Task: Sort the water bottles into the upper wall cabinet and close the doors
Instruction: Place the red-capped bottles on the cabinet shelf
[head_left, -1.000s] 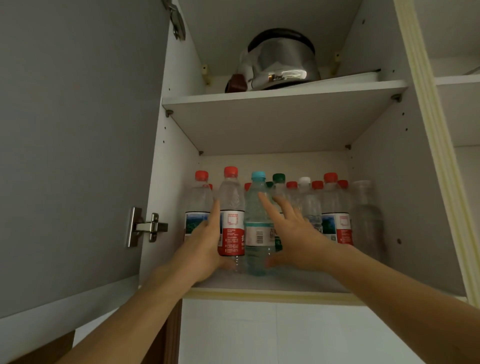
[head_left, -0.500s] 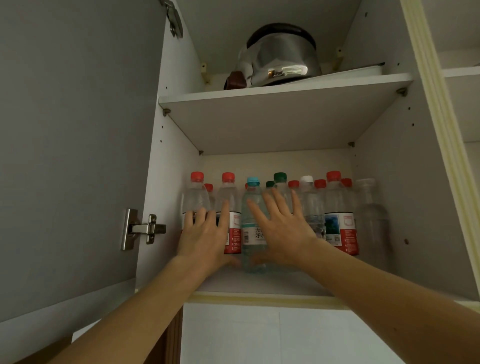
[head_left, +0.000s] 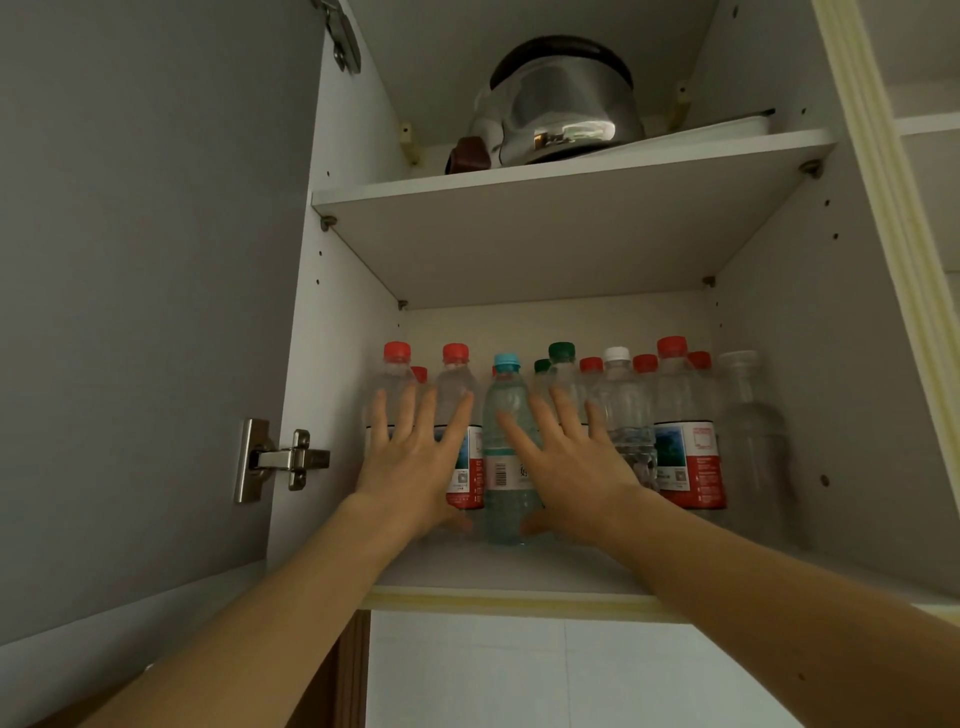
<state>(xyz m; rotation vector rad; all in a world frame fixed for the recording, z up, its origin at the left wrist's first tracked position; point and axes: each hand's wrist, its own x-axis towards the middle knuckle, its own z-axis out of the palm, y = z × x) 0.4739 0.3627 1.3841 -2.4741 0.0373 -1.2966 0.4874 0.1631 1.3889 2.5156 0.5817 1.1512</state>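
Note:
Several water bottles stand on the lower shelf (head_left: 509, 574) of the open wall cabinet, with red, green, white and blue caps. At the front a blue-capped bottle (head_left: 506, 415) stands between my two hands. My left hand (head_left: 415, 457) lies flat, fingers straight and spread, against two red-capped bottles (head_left: 397, 364) at the left. My right hand (head_left: 569, 467) is also flat with spread fingers, against the bottles just right of the blue-capped one. A red-capped labelled bottle (head_left: 685, 457) stands further right. The grey left door (head_left: 145, 286) hangs open.
A shiny steel kettle (head_left: 561, 104) and a flat tray sit on the upper shelf (head_left: 571, 171). A clear empty glass bottle (head_left: 748, 447) stands at the right end of the row. A metal hinge (head_left: 275, 460) joins door and cabinet wall. White wall tiles lie below the cabinet.
My left hand let go of the red-capped bottle and opened flat against the left bottles. Both hands pushed the front bottles deeper onto the shelf.

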